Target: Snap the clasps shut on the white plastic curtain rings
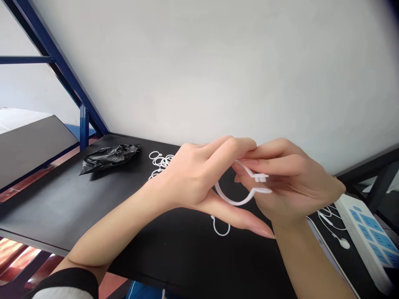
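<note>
A white plastic curtain ring (238,203), its clasp unfastened and its two ends apart, is held above the black table between my hands. My left hand (199,174) has its fingers curled round the ring's left side, with the thumb stretched out below it. My right hand (286,182) pinches the ring's upper part, fingertips meeting those of the left hand; the exact contact is partly hidden. Another white ring (222,235) lies on the table beneath my left thumb. Behind my left wrist, a heap of similar rings (156,155) is partly covered by the hand.
A crumpled black plastic bag (110,158) lies on the black table (187,253) at the left. On the right are a white power strip (368,232), white earphones (344,243) and a flat device's edge (330,253). A pale wall (218,74) rises behind; blue metal framing (65,70) stands left.
</note>
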### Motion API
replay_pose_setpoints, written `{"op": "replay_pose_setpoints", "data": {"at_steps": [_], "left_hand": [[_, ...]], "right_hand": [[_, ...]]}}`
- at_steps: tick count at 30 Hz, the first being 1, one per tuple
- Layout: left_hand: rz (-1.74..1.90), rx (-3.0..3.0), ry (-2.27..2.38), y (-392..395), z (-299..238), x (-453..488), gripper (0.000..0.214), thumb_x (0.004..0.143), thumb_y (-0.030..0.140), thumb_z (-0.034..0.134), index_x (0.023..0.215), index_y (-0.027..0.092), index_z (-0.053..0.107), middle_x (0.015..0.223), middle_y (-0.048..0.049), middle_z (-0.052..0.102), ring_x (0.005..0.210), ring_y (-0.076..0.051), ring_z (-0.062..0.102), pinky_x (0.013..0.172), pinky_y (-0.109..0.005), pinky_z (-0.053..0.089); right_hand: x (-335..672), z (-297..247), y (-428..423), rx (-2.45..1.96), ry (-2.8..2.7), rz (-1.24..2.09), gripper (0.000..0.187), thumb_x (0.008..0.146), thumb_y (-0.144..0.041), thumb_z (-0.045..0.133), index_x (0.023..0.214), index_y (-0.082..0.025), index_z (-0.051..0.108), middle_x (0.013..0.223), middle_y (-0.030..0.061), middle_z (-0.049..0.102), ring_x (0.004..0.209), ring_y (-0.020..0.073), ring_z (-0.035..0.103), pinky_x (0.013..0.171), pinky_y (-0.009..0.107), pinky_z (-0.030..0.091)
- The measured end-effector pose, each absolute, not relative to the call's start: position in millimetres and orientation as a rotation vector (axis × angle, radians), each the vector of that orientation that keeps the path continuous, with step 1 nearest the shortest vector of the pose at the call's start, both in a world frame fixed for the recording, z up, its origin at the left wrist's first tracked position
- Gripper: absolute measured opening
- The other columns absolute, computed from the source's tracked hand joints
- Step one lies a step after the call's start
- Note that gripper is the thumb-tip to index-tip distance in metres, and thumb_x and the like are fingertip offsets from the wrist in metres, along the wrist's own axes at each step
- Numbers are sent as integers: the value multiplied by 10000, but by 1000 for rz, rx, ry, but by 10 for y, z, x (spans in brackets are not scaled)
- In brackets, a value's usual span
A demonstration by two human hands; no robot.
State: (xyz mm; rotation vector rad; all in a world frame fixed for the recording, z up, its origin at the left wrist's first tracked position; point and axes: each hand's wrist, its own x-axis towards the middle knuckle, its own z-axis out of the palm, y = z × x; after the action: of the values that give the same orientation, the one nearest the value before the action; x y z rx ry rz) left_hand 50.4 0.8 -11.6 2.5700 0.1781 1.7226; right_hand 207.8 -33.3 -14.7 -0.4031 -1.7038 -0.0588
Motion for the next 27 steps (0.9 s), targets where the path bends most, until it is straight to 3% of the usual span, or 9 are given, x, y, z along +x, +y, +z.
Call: {"op": "replay_pose_setpoints", "data": {"at_steps": [5,12,21,27], "left_hand": [[1720,2625,231,12,-112,501,620,752,689,639,1046,157,517,700,41,642,494,-56,553,413,-169,376],[1692,2609,222,0,-112,498,573,810,646,610,1102,159,527,698,32,659,576,-81,619,481,-158,448],[1648,2616,303,-9,-79,451,484,876,637,519,909,154,536,607,59,586,430,-29,461,401,-141,359],[1632,2655,450,-13,-57,420,559,889,712,373,794,174,489,515,82,476,394,-27,372,377,-135,320]], "right_hand": [[2038,-180,-324,-374,-1651,16,279,744,-42,749,942,-236,721,925,4,733,648,138,687,483,285,596],[1913,-291,-285,-326,-1493,-81,223,783,-74,717,969,-198,725,946,56,704,704,162,665,534,340,594],[1866,-304,-319,-420,-1493,-129,266,827,-112,659,1042,-263,702,860,28,708,645,173,671,462,340,579],[1842,-300,-310,-324,-1451,-229,182,864,-107,598,996,-144,718,818,70,722,653,162,665,448,313,555]]}}
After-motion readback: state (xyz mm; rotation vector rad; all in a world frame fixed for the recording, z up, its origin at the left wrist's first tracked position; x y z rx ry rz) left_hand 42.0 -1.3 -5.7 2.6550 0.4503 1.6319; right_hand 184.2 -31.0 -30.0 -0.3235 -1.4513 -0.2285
